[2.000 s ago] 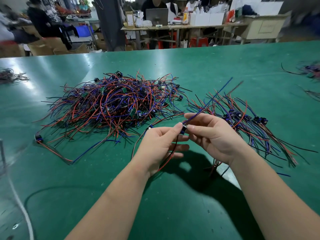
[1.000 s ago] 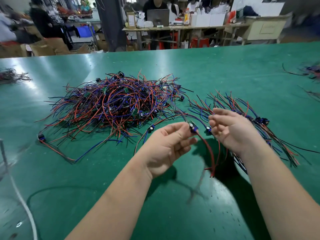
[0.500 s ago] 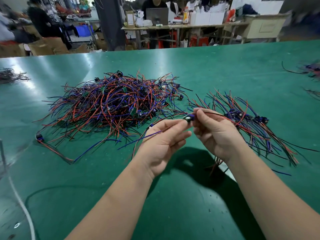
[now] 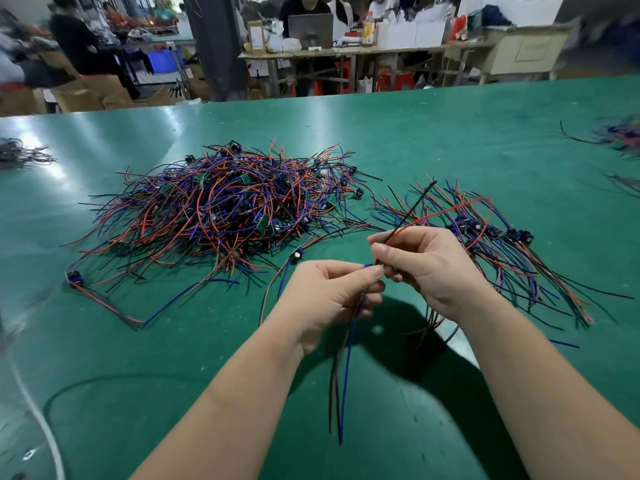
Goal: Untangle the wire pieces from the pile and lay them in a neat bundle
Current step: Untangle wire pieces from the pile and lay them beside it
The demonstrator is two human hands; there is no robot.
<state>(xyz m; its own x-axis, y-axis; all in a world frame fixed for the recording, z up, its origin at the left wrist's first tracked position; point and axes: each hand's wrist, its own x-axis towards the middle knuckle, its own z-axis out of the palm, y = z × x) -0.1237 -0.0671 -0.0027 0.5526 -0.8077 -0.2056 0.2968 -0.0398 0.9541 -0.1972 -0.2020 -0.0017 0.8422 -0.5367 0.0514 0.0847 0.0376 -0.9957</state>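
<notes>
- Table (image 4: 450,133): green top that carries all the items below.
- Pile (image 4: 225,209): a tangled heap of red, blue and black leads with small connectors, on the table left of centre and beyond the left hand.
- Bundle (image 4: 502,244): sorted pieces on the table, right of the pile and just beyond the right hand. Its connectors are grouped near the middle. Its long axis runs from far-left to near-right.
- Stray piece (image 4: 296,252): one connector with leads, lying between the pile and the left hand.
- Wire piece (image 4: 346,375): held in the air between both hands, clear of the pile. Blue and dark leads hang from the left hand toward the viewer. Red and black leads rise from the right hand, up and to the right over the bundle. A small blue connector shows where the fingertips meet. Whether all these leads belong to one piece cannot be told.
- Left hand (image 4: 329,296): thumb and forefinger pinch the piece at the connector, and the other fingers are curled under it.
- Right hand (image 4: 426,271): fingertips pinch the rising leads, and the hand is otherwise curled.
- Judgement: the piece appears free and ready to lay down. The bundle lies right of the fingers and the right hand is the nearer one. The hanging leads must swing round to match the bundle's axis, connector beside connectors.
</notes>
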